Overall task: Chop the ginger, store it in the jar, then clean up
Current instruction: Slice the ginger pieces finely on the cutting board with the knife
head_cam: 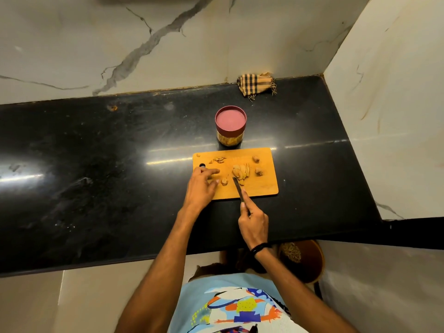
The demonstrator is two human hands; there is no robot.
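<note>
Wooden cutting board [260,187], orange-brown, lies flat on the black stone bench [108,164], with a hole near its left end.

Ginger: a fanned heap of slices [241,173] sits at the middle of the board. Two uncut chunks [258,171] lie to the right of the heap. One small piece [224,181] lies left of it. A scatter of thin scraps [219,160] lies near the far left edge of the board.

Right hand [253,222]: fingers curled round the knife [237,187] handle, index finger laid along the back of the blade. The blade points away from the person, with its tip at the near side of the slice heap. A dark band [260,247] sits on this wrist.

Left hand [201,186]: spread on the left part of the board, fingers loosely straight, gripping nothing. The thumb tip is just beside the small piece; contact cannot be told.

Jar [230,132]: upright on the bench just behind the far edge of the board, maroon lid on. Yellowish contents show through the clear wall.

Checked cloth [255,84]: crumpled at the back of the bench against the marble wall [120,44], well apart from the board.

Below the bench edge on the right, a round brown object [310,258] is partly hidden.
</note>
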